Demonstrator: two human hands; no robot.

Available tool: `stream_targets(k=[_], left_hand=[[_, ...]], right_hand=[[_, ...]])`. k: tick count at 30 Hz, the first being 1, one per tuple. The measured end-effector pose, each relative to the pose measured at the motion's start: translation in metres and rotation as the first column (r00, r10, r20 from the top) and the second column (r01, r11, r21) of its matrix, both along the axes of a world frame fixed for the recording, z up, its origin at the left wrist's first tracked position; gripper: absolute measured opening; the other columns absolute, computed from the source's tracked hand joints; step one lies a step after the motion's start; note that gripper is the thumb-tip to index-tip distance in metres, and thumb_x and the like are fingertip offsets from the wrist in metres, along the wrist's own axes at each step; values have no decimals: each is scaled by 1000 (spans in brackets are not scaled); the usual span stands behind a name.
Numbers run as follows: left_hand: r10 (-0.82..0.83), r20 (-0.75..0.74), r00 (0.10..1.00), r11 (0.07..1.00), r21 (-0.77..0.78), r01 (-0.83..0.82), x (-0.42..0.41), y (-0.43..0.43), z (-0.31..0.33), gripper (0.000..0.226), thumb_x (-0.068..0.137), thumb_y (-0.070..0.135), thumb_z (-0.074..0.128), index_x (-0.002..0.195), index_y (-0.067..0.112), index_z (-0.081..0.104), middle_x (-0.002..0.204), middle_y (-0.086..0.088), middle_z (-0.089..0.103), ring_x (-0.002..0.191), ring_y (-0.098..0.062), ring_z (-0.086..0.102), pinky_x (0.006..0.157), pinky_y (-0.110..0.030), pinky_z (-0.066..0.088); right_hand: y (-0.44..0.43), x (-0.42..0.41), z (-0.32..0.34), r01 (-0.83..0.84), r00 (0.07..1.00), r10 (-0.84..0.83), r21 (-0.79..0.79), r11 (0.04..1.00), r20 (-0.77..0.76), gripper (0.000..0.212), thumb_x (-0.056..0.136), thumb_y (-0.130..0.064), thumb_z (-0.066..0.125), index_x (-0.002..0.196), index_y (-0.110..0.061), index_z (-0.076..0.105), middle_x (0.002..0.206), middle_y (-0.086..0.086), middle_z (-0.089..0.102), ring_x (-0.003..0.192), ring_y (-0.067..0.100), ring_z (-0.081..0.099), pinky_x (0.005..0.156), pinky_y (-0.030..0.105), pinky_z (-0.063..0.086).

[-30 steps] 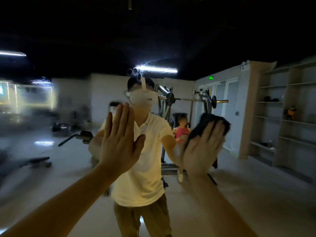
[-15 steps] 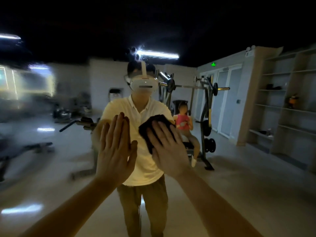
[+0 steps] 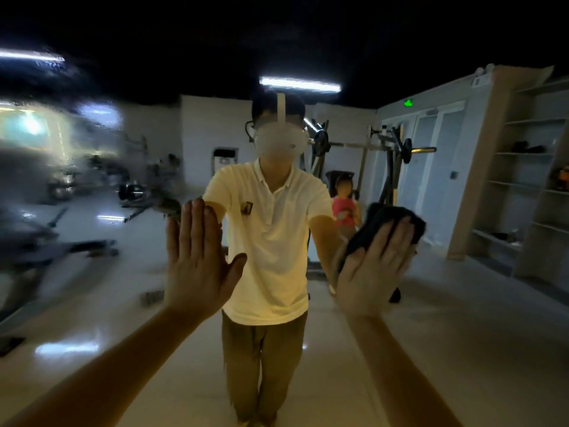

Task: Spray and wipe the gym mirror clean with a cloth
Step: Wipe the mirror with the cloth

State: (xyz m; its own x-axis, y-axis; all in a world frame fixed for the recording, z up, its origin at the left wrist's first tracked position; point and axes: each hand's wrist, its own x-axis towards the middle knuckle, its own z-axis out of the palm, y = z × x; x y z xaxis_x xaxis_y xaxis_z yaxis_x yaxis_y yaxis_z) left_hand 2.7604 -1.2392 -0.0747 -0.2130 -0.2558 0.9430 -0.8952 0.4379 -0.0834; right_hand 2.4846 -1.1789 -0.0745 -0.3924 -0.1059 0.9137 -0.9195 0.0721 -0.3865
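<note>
The gym mirror (image 3: 462, 334) fills the whole view and reflects me, a person in a pale polo shirt with a headset. My left hand (image 3: 197, 260) lies flat on the glass, fingers straight and together, left of centre. My right hand (image 3: 372, 266) presses a dark cloth (image 3: 381, 220) flat against the mirror at right of centre, fingers straight over it. The cloth sticks out above and beside my fingertips. The left part of the mirror (image 3: 61, 167) looks smeared and hazy; the right part reflects sharply. No spray bottle is in view.
In the reflection I see a weight rack with a barbell (image 3: 391, 149), a bench (image 3: 92, 245) at left, open shelves (image 3: 529, 180) at right, a seated person in a red top (image 3: 345, 208) behind me, and bare floor.
My right hand has swept the cloth from the middle of the mirror back out to the right. My left hand stays flat on the glass in about the same place.
</note>
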Motion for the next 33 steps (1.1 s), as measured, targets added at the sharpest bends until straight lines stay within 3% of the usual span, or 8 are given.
stream_targets(k=[7,11,14,17,20,24,27,33], left_hand=[[-77,22,997,997,13,76,13,20,2,80,103,43,46,161,-7,23,170,-27,15,160,-40,12,128,-61,13],[-73,-73,995,994,77,78,26,32,-23,69,111,40,20,160,-8,22,171,-26,15,160,-41,14,126,-65,17],[-83,-72,994,993,80,88,34,34,-56,67,113,37,23,158,-12,24,168,-30,19,158,-45,18,122,-69,22],[-113,-45,993,989,87,117,36,31,-71,72,107,37,43,161,-6,21,169,-28,19,158,-44,18,123,-69,22],[-123,-60,991,987,98,129,27,27,-72,79,103,41,51,160,-6,24,169,-29,18,158,-45,17,124,-67,20],[-85,-84,993,986,133,96,22,20,-76,90,97,41,63,162,-5,22,169,-30,16,158,-46,15,124,-67,21],[-79,-66,995,990,114,86,26,15,-80,90,95,39,68,160,-6,25,169,-30,18,158,-45,15,124,-66,21],[-183,-21,983,976,112,184,44,16,-81,86,98,38,63,162,-2,22,172,-23,14,161,-38,13,129,-58,16]], right_hand=[[-14,110,-28,-101,908,176,208,973,-381,63,99,-30,43,158,-9,31,166,18,29,157,33,18,129,51,3],[-19,146,-47,-176,656,424,420,890,-625,62,103,-29,48,162,-15,32,170,8,24,160,25,8,130,49,5],[-20,128,-49,-68,559,405,447,892,-724,60,105,-29,46,162,-17,31,170,6,23,159,25,10,130,46,1],[-6,86,-46,-58,631,340,395,917,-697,49,109,-28,38,156,-16,43,164,9,36,154,28,25,129,46,11],[13,31,-49,-15,779,217,328,945,-589,55,104,-29,42,157,-14,34,164,15,32,154,32,22,129,48,4],[24,-18,-60,11,985,26,212,977,-171,60,108,-36,23,160,-7,29,168,22,22,157,38,16,126,59,17],[14,-7,-57,-15,994,6,78,997,113,63,107,-34,23,158,2,29,166,27,22,155,43,19,121,64,23],[-15,108,-71,-107,986,124,147,983,-113,61,105,-33,32,159,-5,25,167,23,19,158,37,9,128,57,7]])
